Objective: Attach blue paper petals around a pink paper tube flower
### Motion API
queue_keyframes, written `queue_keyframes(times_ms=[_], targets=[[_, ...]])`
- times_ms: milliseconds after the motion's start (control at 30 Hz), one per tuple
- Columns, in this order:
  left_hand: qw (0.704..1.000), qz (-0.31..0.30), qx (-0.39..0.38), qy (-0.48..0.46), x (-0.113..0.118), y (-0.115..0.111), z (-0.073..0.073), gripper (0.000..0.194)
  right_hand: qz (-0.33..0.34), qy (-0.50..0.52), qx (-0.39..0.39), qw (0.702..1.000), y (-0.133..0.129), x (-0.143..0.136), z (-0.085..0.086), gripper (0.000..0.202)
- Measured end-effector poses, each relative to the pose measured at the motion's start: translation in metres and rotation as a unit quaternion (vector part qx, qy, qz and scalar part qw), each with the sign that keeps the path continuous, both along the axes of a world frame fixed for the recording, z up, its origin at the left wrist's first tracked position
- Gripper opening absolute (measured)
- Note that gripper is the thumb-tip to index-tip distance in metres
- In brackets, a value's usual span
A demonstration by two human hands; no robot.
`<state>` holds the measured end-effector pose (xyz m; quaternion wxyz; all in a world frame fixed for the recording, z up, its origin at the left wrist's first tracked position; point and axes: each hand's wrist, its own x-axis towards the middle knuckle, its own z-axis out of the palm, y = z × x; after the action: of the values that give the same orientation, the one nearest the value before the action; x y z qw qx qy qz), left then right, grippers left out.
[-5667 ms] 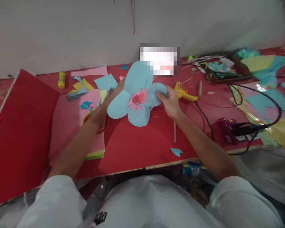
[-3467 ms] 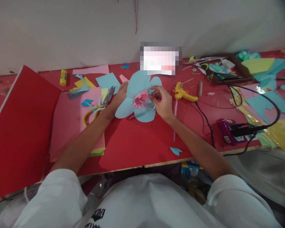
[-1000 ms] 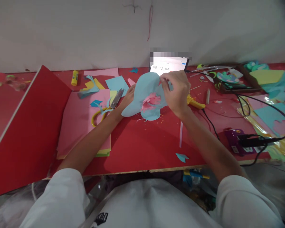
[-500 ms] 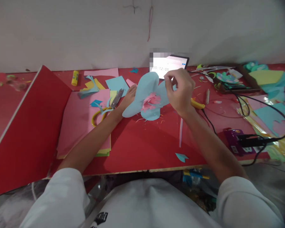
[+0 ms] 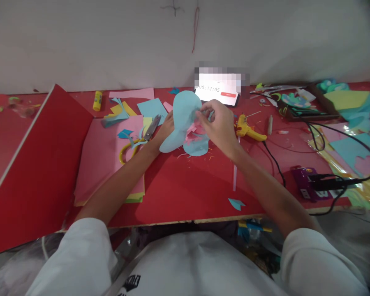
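A light blue paper flower (image 5: 185,107) with a fringed pink centre (image 5: 195,132) is held above the red table. My left hand (image 5: 169,125) grips it from behind at its left side, the fingertips partly hidden by a petal. At the flower's upper right, my right hand (image 5: 216,121) has thumb and fingers closed together near the pink centre; whatever is between the fingertips is too small to make out. Just right of that hand lies a yellow glue gun (image 5: 248,129). Scissors with yellow handles (image 5: 123,155) rest left of my left hand.
Paper sheets (image 5: 107,160) are stacked at the left beside an upright red board (image 5: 43,172). A lit screen (image 5: 217,96) leans behind. A glue stick (image 5: 97,101) stands at the back left. Cables and a purple box (image 5: 311,185) lie right, near a tray (image 5: 329,107) of paper pieces.
My right hand has moved left and slightly down, onto the flower's centre, uncovering the glue gun. The screen has tilted or shifted a little. My left hand stays nearly still.
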<state>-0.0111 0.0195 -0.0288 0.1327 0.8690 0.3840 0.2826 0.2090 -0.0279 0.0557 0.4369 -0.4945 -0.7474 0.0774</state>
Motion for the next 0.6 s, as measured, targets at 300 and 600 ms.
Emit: queue_keyframes(times_ms=[300, 600], targets=[[0.996, 0.004, 0.086, -0.012, 0.0, -0.001, 0.0, 0.04, -0.064, -0.069, 0.031, 0.995, -0.002, -0.004, 0.01, 0.024], [0.997, 0.014, 0.079, 0.013, 0.001, -0.002, 0.002, 0.036, 0.003, -0.069, 0.005, 0.998, 0.0, -0.005, 0.02, 0.049]])
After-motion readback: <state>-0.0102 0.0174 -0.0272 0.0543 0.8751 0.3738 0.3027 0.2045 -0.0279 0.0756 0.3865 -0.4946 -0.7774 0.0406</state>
